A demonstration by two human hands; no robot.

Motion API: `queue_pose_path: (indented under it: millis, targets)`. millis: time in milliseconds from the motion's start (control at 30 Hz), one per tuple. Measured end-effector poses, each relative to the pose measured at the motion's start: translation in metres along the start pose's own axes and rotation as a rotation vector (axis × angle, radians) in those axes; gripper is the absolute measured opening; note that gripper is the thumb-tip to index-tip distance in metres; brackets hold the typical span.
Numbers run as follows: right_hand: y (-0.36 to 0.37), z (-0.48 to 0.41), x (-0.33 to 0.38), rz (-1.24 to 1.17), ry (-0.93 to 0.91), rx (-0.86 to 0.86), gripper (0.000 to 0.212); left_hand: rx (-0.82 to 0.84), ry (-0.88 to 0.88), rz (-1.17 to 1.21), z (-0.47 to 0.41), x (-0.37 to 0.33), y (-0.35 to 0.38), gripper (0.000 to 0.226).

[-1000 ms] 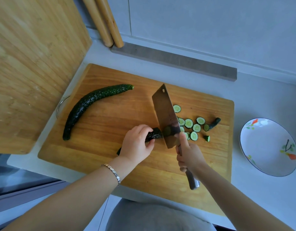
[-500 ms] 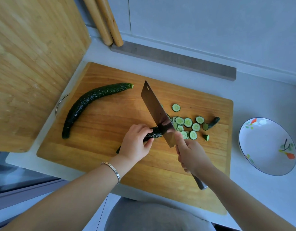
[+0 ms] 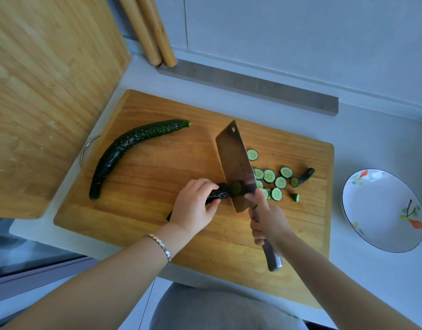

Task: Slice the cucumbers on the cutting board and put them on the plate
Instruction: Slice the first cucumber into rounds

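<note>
The cut cucumber (image 3: 220,193) lies across the near middle of the cutting board (image 3: 157,177), its cut end against the left face of the cleaver (image 3: 233,163). Half a second ago I saw the blade leaning over to the left, above the cucumber. It now stands close to upright with its edge down at the cut end.

The left hand (image 3: 194,209) grips the cut cucumber from above. Its fingers (image 3: 202,184) are curled over the far side and the thumb is pressed in from the near side. The knuckles sit just left of the blade, and I cannot tell whether they touch it. The cucumber's other end shows below the wrist at the lower left.

The right hand (image 3: 269,222) is wrapped round the cleaver's handle, with the forefinger (image 3: 258,198) reaching forward onto the heel of the blade. The butt of the handle sticks out beyond the palm.

The slices (image 3: 269,176) lie flat in a loose cluster just right of the blade, and one sits apart further back. The stem end (image 3: 305,176) and a small offcut (image 3: 295,197) lie beyond them.

The whole cucumber (image 3: 133,148) curves across the left of the board, well apart from both hands. The plate (image 3: 381,210) stands on the counter to the right of the board. A bracelet (image 3: 161,245) circles the left wrist.
</note>
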State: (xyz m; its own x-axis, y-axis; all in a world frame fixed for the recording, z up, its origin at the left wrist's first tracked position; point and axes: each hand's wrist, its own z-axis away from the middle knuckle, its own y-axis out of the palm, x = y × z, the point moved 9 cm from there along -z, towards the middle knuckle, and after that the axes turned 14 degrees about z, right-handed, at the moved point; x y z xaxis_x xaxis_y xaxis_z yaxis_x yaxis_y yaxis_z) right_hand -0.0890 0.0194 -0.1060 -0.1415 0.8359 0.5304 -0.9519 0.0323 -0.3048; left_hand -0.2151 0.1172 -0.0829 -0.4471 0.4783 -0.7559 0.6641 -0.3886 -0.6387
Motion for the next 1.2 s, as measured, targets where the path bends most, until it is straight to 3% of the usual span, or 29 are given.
queue_pose_path:
  millis: [133,233,267,333,433,500,600,733,900,1033,1100,1200]
  targets:
    - [-0.019,0.013,0.004,0.038,-0.032,0.017,0.058,-0.082,0.121,-0.068,-0.005,-0.021,-0.021,0.028]
    - [-0.051,0.021,0.021,0.371,-0.19,-0.135,0.062,-0.172,0.34,-0.007,-0.022,-0.065,-0.052,0.029]
    - [-0.061,0.025,0.026,0.53,-0.251,-0.212,0.061,-0.108,0.415,0.006,-0.03,-0.082,-0.055,0.031]
    - [-0.07,0.031,0.034,0.782,-0.32,-0.3,0.055,0.191,0.46,-0.016,-0.046,-0.103,-0.037,0.038]
    - [-0.067,0.034,0.043,1.047,-0.371,-0.338,0.047,0.685,0.292,-0.219,-0.049,-0.091,0.012,0.048]
    - [-0.066,0.034,0.046,1.182,-0.376,-0.369,0.045,0.904,0.126,-0.305,-0.042,-0.069,0.035,0.048]
    - [-0.064,0.036,0.052,1.337,-0.437,-0.398,0.049,1.012,-0.032,-0.217,-0.041,-0.059,0.052,0.047]
    - [-0.055,0.041,0.055,1.345,-0.588,-0.393,0.057,1.092,-0.143,-0.284,-0.051,-0.04,0.067,0.046]
    - [-0.059,0.045,0.052,1.268,-0.738,-0.511,0.071,1.072,-0.229,-0.36,-0.072,-0.017,0.073,0.045]
    - [-0.069,0.059,0.054,1.324,-0.801,-0.595,0.079,0.828,-0.234,-0.355,-0.096,-0.01,0.053,0.049]
    - [-0.077,0.055,0.044,1.36,-0.676,-0.533,0.081,0.712,-0.221,-0.321,-0.104,-0.02,0.031,0.052]
    - [-0.091,0.042,0.023,1.199,-0.393,-0.445,0.053,0.436,-0.152,-0.178,-0.106,-0.05,-0.013,0.044]
